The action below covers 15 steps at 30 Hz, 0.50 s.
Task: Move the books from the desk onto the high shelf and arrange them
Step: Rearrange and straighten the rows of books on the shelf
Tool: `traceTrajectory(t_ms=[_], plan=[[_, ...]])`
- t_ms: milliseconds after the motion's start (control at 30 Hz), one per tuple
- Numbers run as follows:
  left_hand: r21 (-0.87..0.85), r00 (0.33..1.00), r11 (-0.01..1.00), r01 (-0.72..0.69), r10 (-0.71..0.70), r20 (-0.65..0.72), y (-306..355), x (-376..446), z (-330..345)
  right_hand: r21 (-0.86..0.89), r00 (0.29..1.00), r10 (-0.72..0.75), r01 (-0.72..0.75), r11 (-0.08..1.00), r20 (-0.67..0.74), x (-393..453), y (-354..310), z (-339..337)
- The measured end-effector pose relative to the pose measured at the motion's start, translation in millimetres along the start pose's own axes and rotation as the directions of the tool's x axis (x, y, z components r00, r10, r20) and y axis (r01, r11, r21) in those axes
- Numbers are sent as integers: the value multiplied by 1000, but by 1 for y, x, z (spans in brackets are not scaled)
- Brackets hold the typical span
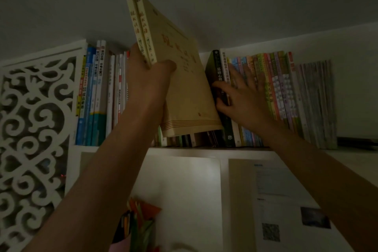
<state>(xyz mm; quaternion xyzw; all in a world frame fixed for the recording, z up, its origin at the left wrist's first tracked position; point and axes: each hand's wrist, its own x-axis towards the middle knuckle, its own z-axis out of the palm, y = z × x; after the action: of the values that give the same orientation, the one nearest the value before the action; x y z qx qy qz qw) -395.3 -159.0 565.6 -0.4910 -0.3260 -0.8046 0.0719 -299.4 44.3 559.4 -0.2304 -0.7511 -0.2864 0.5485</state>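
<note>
My left hand [150, 80] grips two matching yellow books [180, 71] by their spines. They tilt back to the left, their lower edge in a gap on the high shelf [204, 148], above some low books. My right hand [241, 96] lies flat against the spines to the right of the gap, thumb on a black book [219, 80], fingers spread over the colourful thin books [272, 88]. More upright books [98, 92] stand left of the gap.
A white carved lattice panel [34, 120] closes the shelf's left end. Grey magazines [317, 104] end the row at the right. Below the shelf hang papers on the wall [272, 190] and a cup of coloured pencils [139, 223].
</note>
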Motion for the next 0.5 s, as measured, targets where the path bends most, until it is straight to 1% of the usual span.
traceTrajectory(t_ms=[267,500], plan=[[14,1000,1000,-14,15,-7,0,-10,12,16,1000,-11,11,1000,11,-4,9,-9],[104,998,993,-61,64,-24,3,-19,24,12,1000,-25,25,1000,12,-5,12,-11]])
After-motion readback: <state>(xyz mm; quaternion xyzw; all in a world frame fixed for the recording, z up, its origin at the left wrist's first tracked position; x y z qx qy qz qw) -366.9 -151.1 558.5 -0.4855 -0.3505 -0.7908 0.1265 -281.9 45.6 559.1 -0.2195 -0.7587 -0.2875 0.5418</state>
